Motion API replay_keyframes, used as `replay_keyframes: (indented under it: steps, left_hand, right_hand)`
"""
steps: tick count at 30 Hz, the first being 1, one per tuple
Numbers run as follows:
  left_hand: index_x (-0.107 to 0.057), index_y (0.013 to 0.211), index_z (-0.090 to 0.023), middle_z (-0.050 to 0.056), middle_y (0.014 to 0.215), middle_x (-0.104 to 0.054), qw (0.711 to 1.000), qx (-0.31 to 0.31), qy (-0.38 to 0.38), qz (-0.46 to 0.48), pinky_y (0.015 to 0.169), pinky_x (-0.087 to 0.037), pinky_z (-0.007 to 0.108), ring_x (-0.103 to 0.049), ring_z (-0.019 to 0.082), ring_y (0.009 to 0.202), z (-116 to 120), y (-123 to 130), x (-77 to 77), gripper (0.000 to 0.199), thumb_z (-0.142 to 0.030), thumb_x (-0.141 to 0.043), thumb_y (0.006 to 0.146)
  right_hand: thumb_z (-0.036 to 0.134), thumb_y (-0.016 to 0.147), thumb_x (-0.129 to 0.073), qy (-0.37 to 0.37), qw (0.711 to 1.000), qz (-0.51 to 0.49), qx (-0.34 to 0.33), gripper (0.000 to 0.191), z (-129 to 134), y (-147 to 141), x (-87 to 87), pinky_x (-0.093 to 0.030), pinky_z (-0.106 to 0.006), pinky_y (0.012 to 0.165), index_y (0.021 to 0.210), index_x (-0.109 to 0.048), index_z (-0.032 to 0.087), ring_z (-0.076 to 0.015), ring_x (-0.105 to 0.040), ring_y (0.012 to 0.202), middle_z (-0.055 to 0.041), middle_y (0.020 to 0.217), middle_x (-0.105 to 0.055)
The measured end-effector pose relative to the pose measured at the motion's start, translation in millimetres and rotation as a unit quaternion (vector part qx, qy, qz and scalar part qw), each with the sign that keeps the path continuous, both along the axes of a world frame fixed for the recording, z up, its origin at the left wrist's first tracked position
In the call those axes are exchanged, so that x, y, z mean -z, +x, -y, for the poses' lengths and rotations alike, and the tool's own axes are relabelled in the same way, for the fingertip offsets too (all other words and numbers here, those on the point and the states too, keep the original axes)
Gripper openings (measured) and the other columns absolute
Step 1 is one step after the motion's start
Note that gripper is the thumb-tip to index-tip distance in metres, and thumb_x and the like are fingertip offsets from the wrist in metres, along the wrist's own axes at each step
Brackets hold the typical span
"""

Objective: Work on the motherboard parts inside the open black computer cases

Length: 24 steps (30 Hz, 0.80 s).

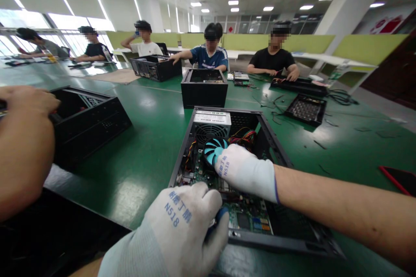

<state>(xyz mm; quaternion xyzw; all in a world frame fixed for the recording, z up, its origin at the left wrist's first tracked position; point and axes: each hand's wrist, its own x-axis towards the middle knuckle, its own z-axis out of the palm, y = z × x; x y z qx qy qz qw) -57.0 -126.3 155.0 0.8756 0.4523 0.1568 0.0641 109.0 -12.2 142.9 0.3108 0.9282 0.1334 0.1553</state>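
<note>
An open black computer case (250,239) lies in front of me, its inside facing up. My right hand (242,171), in a white work glove, reaches in from the right. Its fingers close on the turquoise-bladed cooling fan (214,149) above the green motherboard (242,218); the fingertips are partly hidden. Over the near left edge of the case is my left hand (175,229), gloved too. Its fingers are curled towards the thumb around something small that I cannot make out. A silver power supply (212,119) sits at the far end, with coloured wires (248,136) beside it.
Another person's arm (27,125) is at a black case (94,125) on the left. Beyond mine stands another case (204,88). A drive cage (305,109) and loose cables (341,96) lie at right. Several people sit across the green table (149,117).
</note>
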Motion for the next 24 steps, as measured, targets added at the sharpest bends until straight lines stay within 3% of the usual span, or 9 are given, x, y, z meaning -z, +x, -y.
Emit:
replay_keyframes:
  steps: [4,7,15,24]
  left_hand:
    - [-0.052,0.081,-0.025,0.001,0.078,-0.062,1.0,0.006,0.0,0.005,0.057,-0.036,0.034,-0.06,0.02,0.065,-2,0,4.3,0.019,-0.033,-0.048,0.097]
    - [-0.052,0.081,-0.025,0.001,0.078,-0.062,1.0,0.006,0.0,0.01,0.058,-0.038,0.034,-0.06,0.02,0.065,-1,0,4.3,0.018,-0.032,-0.048,0.097]
    - [-0.052,0.081,-0.025,0.001,0.079,-0.064,1.0,0.0,-0.007,0.019,0.058,-0.038,0.033,-0.061,0.019,0.066,0,1,-1.7,0.018,-0.03,-0.05,0.097]
    - [-0.051,0.081,-0.026,0.0,0.078,-0.061,1.0,0.0,-0.003,0.02,0.057,-0.035,0.035,-0.06,0.02,0.065,-1,0,3.9,0.017,-0.031,-0.049,0.097]
  right_hand:
    - [0.012,0.088,-0.057,-0.039,0.999,0.027,0.01,0.022,8,13,-10.4,-0.051,-0.037,0.07,0.103,-0.072,0.015,-0.0278,-0.073,0.087,-0.0132,0.101,-0.076]
    - [0.019,0.087,-0.061,-0.063,0.997,0.033,0.039,0.015,15,26,-20.5,-0.05,-0.037,0.069,0.096,-0.072,0.017,-0.0278,-0.072,0.082,-0.011,0.092,-0.076]
    - [0.035,0.094,-0.054,0.03,0.992,-0.015,0.121,0.026,6,70,-24.4,-0.048,-0.035,0.068,0.087,-0.072,0.019,-0.0273,-0.073,0.079,-0.0117,0.085,-0.076]
    - [0.022,0.09,-0.055,0.055,0.989,0.016,0.137,0.021,-25,66,-22.6,-0.048,-0.035,0.069,0.092,-0.074,0.016,-0.0277,-0.074,0.081,-0.0143,0.088,-0.076]
